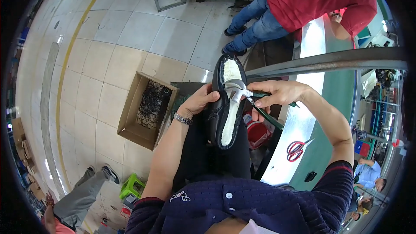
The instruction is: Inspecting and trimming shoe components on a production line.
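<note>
A black shoe (pixel 218 119) lies over my lap with its pale underside (pixel 231 70) facing up, its black edge folded in around the rim. My left hand (pixel 198 101) grips the shoe from its left side, thumb pressed on the black upper. In my right hand (pixel 279 94) is a pair of pincers (pixel 236 88) with a wide curved metal head and dark green handles. The pincers' head rests over the narrow middle of the underside. One handle slants down and right below my fingers. Whether the jaws pinch any material cannot be made out.
A cardboard box (pixel 126 125) of tangled black strands stands left of my knees. Red-handled scissors (pixel 296 151) lie on the metal-edged bench (pixel 284 164) at right. A metal bar (pixel 320 62) crosses beyond my right hand. A red container (pixel 258 133) sits below. A person in red (pixel 318 0) works ahead.
</note>
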A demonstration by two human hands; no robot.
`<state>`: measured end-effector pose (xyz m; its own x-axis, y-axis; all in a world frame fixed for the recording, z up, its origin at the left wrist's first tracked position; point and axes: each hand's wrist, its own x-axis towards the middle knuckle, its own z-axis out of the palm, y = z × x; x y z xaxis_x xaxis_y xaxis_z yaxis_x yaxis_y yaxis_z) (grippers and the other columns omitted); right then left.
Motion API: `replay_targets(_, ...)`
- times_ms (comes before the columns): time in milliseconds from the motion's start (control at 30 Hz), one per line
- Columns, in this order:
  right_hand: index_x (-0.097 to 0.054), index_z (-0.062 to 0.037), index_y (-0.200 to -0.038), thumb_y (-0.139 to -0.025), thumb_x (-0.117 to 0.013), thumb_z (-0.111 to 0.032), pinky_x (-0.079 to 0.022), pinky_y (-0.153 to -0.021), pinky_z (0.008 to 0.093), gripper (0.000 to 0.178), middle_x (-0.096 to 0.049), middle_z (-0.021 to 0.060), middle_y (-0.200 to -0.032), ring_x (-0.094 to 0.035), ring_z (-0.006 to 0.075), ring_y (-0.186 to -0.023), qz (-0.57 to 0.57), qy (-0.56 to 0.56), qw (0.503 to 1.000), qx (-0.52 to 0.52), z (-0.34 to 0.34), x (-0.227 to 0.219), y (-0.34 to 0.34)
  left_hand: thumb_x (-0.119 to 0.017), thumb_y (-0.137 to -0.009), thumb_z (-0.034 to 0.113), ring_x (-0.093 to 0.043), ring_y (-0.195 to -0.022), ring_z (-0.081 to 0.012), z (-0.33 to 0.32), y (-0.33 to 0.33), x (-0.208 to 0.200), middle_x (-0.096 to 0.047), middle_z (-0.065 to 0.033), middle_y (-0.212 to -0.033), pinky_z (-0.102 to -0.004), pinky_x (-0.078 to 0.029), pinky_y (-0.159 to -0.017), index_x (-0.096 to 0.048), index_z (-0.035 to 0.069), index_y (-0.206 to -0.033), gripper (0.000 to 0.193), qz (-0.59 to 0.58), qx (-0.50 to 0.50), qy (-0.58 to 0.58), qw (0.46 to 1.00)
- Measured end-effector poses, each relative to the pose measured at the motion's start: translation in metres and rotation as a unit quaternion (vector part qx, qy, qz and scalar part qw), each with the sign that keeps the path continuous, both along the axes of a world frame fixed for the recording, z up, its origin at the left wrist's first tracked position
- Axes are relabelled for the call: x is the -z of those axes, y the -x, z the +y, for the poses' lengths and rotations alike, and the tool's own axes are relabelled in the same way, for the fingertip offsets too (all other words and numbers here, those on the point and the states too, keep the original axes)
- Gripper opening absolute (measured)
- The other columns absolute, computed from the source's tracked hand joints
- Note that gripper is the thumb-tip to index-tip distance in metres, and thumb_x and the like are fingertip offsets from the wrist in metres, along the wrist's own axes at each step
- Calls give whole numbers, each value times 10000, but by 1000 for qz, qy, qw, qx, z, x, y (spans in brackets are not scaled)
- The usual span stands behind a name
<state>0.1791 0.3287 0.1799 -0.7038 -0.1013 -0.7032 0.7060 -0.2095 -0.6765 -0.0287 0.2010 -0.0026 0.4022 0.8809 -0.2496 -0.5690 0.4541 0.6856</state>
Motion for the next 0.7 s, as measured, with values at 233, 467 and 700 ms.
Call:
replay_targets(233, -429, -74, -1251, -945, -536, -180, -486, -706, 388, 341, -656, 144, -840, -647, 289, -779, -74, -325, 922, -196, -5, -42, 38, -750, -801, 392, -486, -1147, -133, 2, 1, -8, -507, -76, -1277, -289, -388, -997, -347, -22, -1373, 813, -32, -1, -35, 999)
replay_targets(467, -388, -59, -1207, -960, -500, -213, -471, -653, 501, 312, -595, 226, -714, -606, 427, -703, -4, -451, 867, -214, -22, -23, 15, -735, -829, 320, -463, -1173, -138, 3, -1, -19, -493, -80, -1299, -293, -359, -1027, -327, -7, -1400, 775, -17, 8, -25, 1000)
replay_targets(700, -382, -48, -1165, -968, -487, -230, -508, -611, 475, 289, -604, 217, -670, -630, 406, -641, 19, -522, 839, -152, -48, 5, -14, -747, -817, 324, -436, -1212, -160, 2, -4, -41, -469, -87, -1333, -302, -322, -1056, -327, -10, -1406, 797, 22, -8, -29, 999)
